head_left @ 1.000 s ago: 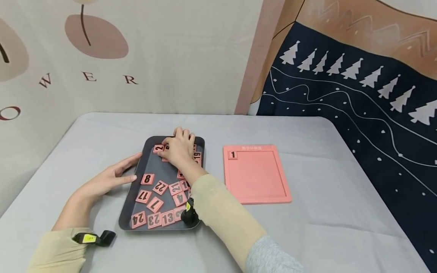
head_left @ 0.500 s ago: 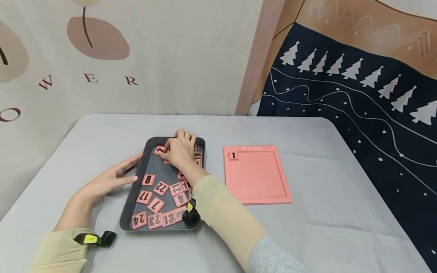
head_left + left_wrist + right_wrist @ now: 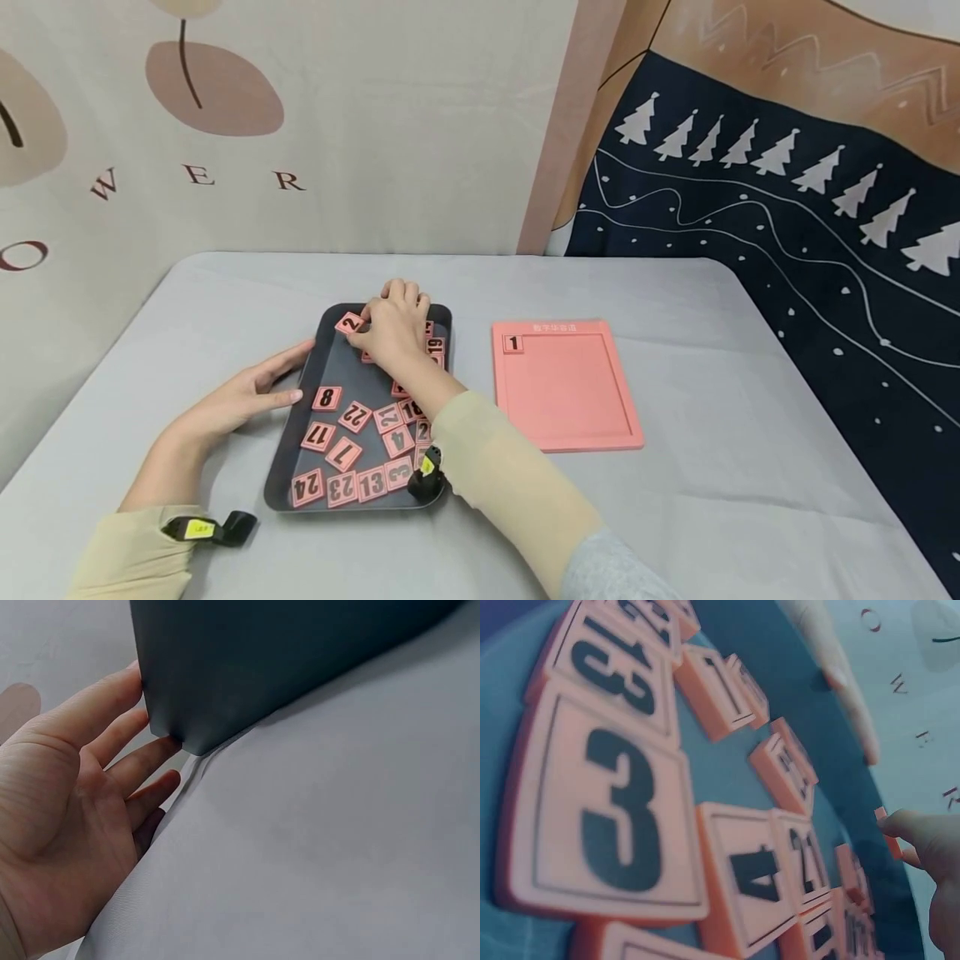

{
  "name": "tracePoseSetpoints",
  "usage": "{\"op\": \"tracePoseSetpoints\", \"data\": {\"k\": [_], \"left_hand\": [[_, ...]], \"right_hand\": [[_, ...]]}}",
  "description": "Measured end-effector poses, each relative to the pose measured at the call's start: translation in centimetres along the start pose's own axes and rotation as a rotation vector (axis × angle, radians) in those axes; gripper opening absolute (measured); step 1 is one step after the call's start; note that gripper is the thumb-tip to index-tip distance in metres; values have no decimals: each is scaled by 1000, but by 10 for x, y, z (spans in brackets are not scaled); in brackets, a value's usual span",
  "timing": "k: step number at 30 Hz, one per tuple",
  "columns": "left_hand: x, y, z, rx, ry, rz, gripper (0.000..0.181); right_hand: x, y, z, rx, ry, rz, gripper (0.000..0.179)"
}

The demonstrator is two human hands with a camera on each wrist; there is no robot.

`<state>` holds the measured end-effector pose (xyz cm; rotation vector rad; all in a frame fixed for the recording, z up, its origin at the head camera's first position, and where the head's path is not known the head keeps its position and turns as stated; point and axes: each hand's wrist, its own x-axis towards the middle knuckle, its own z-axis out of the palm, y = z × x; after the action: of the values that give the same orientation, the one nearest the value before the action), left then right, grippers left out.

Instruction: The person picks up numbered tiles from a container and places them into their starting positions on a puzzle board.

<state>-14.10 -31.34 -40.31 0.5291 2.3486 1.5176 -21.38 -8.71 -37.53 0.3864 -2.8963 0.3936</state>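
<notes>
My right hand [image 3: 397, 333] is over the far end of the dark grey tray [image 3: 337, 360]. Between thumb and fingers it pinches a pink number tile marked 2 [image 3: 348, 323]; the right wrist view shows that tile [image 3: 888, 832] edge-on at the fingertips. My left hand [image 3: 236, 398] lies along the tray's left side, its fingers extended and the fingertips at the outer wall, as the left wrist view shows too. Several pink number tiles lie loose in the tray, among them an 8 [image 3: 327, 398], a 22 [image 3: 356, 416] and a 24 [image 3: 307, 487]. My right hand hides some tiles at the far end.
Right of the tray lies a pink square frame board [image 3: 562, 392] with a raised rim. A tile marked 1 [image 3: 513, 343] sits in its upper left corner. Both rest on a table with a pale cloth [image 3: 720, 483]; patterned fabric [image 3: 375, 167] hangs behind it.
The tile marked 2 has turned and tilted in my right hand's fingers at the tray's far left corner. My left hand has stayed at the tray's side.
</notes>
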Motion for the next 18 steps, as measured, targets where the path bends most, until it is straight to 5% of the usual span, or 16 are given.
{"op": "tracePoseSetpoints", "data": {"k": [12,18], "left_hand": [[-2,1,0,17,4,-43,68],[-2,4,1,4,2,-26,68]], "right_hand": [[-6,-2,-43,77,85,35,32],[-16,10,-62,211,164,50,30]]}}
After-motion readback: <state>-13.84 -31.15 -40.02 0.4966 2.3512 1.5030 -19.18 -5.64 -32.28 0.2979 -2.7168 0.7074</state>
